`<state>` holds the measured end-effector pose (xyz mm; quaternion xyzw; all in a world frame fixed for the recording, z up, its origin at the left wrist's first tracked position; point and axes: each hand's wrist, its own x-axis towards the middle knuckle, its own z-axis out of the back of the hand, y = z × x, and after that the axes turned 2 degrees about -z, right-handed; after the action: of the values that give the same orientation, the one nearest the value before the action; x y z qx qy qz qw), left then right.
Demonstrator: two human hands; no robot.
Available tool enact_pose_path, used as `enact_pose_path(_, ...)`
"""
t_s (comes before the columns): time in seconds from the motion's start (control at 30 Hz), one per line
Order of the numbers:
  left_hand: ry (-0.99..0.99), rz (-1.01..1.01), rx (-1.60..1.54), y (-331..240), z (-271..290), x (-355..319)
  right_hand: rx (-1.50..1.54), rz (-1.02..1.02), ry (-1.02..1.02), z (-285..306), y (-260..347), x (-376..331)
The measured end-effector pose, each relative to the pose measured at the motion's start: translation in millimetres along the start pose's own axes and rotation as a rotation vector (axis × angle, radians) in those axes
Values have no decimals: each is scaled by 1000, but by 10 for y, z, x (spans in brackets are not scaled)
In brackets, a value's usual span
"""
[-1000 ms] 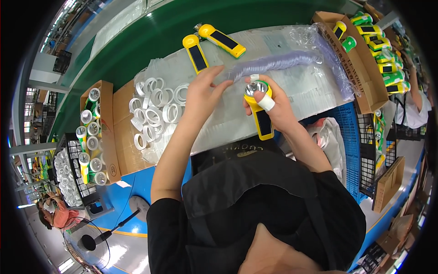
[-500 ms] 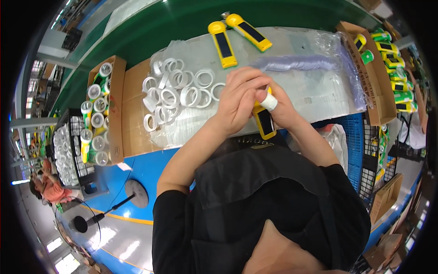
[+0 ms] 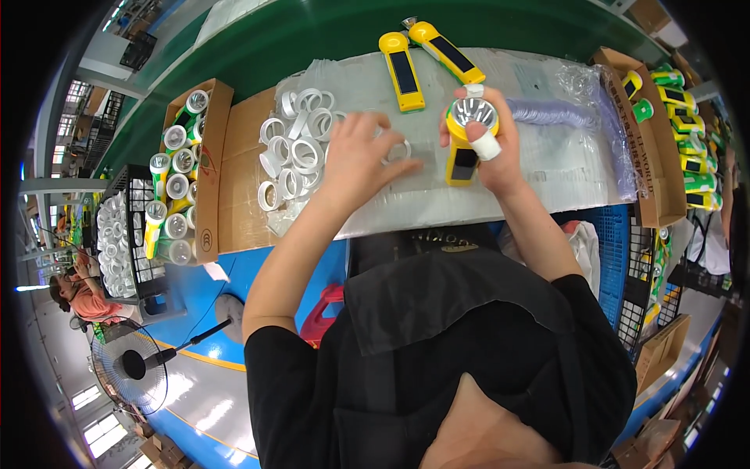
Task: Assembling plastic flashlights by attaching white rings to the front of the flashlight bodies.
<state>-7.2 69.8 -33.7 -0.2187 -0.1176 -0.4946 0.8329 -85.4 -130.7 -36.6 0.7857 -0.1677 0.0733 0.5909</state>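
My right hand (image 3: 500, 141) is closed around a yellow flashlight (image 3: 462, 162), its shiny silver reflector (image 3: 473, 114) facing up and a dark panel on its body. White wrapping covers parts of that hand's thumb and a finger. My left hand (image 3: 358, 160) is open, fingers apart, above the table beside a pile of white rings (image 3: 306, 156). A single white ring (image 3: 400, 152) lies close to its fingertips, partly covered by them. Farther off, two more yellow flashlights (image 3: 403, 80) (image 3: 447, 53) lie on the table, each with a dark panel.
A cardboard box (image 3: 209, 191) of flashlights with clear fronts stands left; another box (image 3: 655, 184) stands right. Purplish plastic sleeves (image 3: 555, 112) lie along the back right. A blue crate (image 3: 612, 250) is below the right edge. A fan (image 3: 134, 363) and a person (image 3: 86, 297) are far left.
My hands have separated. The left moved off the flashlight toward the rings and opened; the right keeps the flashlight, whose reflector now faces up into view.
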Motion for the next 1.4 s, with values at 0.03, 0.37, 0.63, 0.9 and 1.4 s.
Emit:
enact_pose_path(0.03,66,-26,63,6,-93,-89,-67,3,0,-2,-103,-28)
enact_pose_path(0.37,-410,84,-787,-301,63,174,-86,-81,96,-19,-35,-6)
enact_pose_path(0.63,-252,-49,-529,-395,268,383,-128,39,119,54,-72,-3)
enact_pose_path(0.9,-251,-130,-540,-450,311,443,-565,333,204,348,174,75)
enact_pose_path(1.4,-226,-116,-698,-664,-53,605,-1173,140,943,356,1327,587)
